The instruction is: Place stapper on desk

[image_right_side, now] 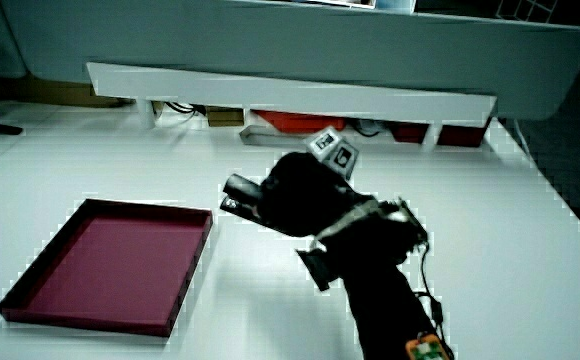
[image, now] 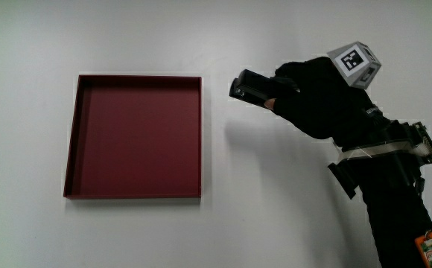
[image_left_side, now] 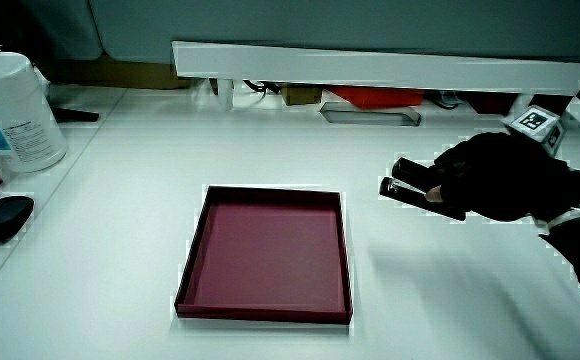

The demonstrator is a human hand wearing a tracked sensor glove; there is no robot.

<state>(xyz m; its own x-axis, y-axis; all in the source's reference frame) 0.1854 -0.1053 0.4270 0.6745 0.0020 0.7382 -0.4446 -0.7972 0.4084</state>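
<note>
Black-gloved, the hand (image: 316, 93) has its fingers (image: 284, 80) clamped around the stapler (image: 252, 87), carried above bare table (image: 275, 193). It hangs at the red tray's (image: 134, 193) two o'clock, probably for setting down outside the tray.

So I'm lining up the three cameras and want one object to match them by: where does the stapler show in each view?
Main view: the stapler is held in the hand, beside the red tray.
Side view: stapler in the hand, beside the tray and farther from the person.
Side view: stapler in the hand, beside the tray.
Shared landmark: the red tray.
</note>
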